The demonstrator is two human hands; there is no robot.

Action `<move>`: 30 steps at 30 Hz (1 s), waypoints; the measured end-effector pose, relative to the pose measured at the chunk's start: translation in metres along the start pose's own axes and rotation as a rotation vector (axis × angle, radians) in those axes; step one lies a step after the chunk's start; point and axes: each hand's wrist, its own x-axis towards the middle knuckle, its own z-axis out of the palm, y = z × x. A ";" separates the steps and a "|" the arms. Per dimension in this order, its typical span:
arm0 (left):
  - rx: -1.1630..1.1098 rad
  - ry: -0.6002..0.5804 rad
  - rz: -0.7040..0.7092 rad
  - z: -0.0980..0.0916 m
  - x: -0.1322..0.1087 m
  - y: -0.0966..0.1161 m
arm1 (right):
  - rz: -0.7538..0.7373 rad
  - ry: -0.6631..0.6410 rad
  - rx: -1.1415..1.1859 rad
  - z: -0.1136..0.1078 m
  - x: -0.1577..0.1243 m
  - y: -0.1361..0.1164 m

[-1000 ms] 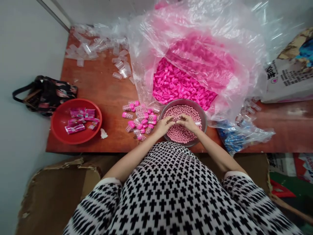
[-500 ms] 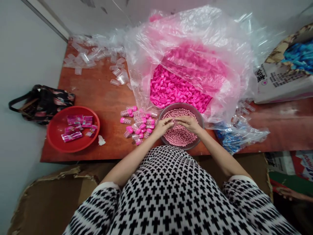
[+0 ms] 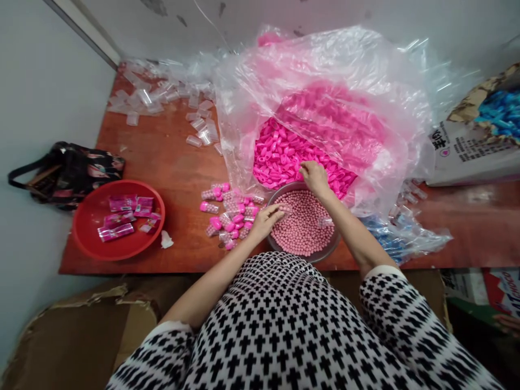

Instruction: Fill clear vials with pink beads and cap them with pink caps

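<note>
My left hand (image 3: 266,222) is closed on a small clear bottle (image 3: 286,209) at the left rim of a grey bowl (image 3: 335,241). Pink beads (image 3: 303,233) fill much of this bowl, and another clear bottle (image 3: 325,221) lies on them. Beyond the far rim, my right hand (image 3: 316,177) pinches a bright pink cap (image 3: 301,170) at the near edge of a heap of pink caps (image 3: 276,154). Left of the bowl lie several bead-filled bottles with pink caps (image 3: 233,214).
A large clear plastic bag (image 3: 239,103) covers part of the cap heap. Loose clear bottles (image 3: 142,100) lie at the back left. A red basin (image 3: 87,238) with pink packets and a dark handbag (image 3: 73,170) are on the left. At right are a bag of blue pieces (image 3: 394,235) and a carton (image 3: 467,151).
My hands were together over the beads. Now the right one has moved away to the cap heap, while the left stays at the bowl with the bottle. The view has shifted slightly.
</note>
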 end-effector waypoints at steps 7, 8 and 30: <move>-0.053 0.093 -0.020 -0.006 0.006 0.004 | -0.274 -0.042 -0.096 0.022 0.049 0.004; -0.073 0.108 -0.018 -0.007 0.007 0.006 | -0.316 -0.056 -0.081 0.021 0.051 0.008; -0.357 0.113 0.045 0.008 0.012 0.045 | 0.179 -0.147 1.259 -0.024 -0.073 -0.017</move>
